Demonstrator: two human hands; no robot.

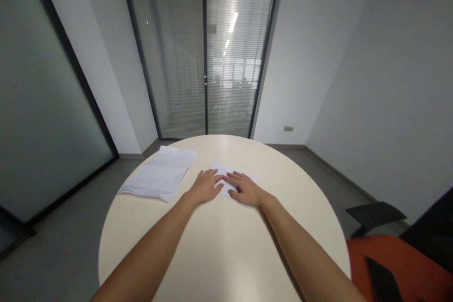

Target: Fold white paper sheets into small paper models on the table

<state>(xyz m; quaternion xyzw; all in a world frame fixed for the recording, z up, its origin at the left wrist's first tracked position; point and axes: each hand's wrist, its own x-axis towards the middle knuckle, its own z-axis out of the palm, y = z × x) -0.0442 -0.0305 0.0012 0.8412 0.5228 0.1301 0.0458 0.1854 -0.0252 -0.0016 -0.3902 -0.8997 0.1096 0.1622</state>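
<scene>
A small piece of white paper [226,190] lies on the round cream table [215,250], partly covered by both hands. My left hand [205,186] rests flat on its left side with the fingers stretched out. From the right, my right hand [245,188] lies on the same paper, fingers extended toward the left hand. The fingertips of the two hands nearly meet over the middle of the sheet. Whether the paper is folded under the hands I cannot tell.
A stack of larger white sheets [159,172] lies at the table's left edge. On the right stands an orange chair [406,264] with black armrests. Behind the table are a glass door with blinds [170,56] and white walls.
</scene>
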